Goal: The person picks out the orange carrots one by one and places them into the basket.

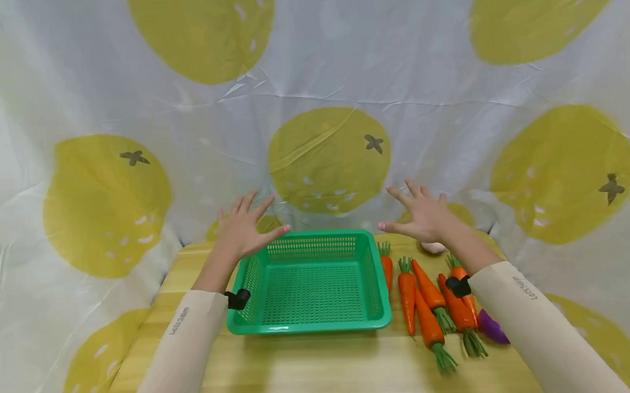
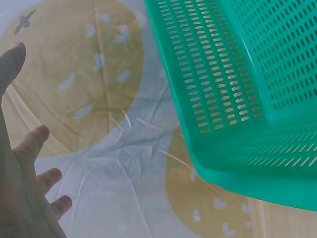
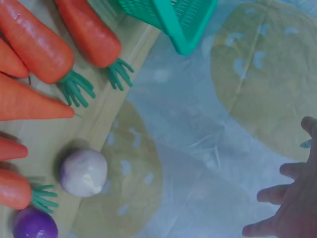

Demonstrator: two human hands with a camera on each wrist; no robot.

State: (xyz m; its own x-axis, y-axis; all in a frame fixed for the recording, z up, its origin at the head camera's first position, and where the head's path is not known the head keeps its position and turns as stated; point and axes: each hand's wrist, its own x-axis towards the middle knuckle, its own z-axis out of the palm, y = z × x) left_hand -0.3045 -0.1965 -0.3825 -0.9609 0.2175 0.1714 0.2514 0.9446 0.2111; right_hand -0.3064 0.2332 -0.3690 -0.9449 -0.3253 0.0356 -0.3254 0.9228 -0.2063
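The basket (image 1: 311,327) sits on the table (image 1: 303,375), carrots (image 1: 430,324) to its right, one just beside its wall. A bulb (image 1: 433,248) lies behind most of them; another vegetable (image 1: 493,328), partly behind the right sleeve (image 1: 535,321), lies at their right. The left hand (image 1: 244,231) shows at the basket's back left corner; printed cloth (image 1: 319,65) hangs behind the table.

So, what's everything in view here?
Rectangular green plastic basket: one, green, table's middle
Tapered orange carrots: six, orange with green tops, right of the basket
Round pale vegetable: one, whitish purple, near the table's far edge
Glossy purple vegetable: one, purple, beside the carrots, partly hidden
Wooden table: one, light brown, underneath
Patterned cloth: pieces uncertain, pale with yellow fruit, behind
Black wrist devices: two, black, at the cuffs
Long beige sleeves: two, beige, on forearms
Left hand, right hand: two, bare, raised apart
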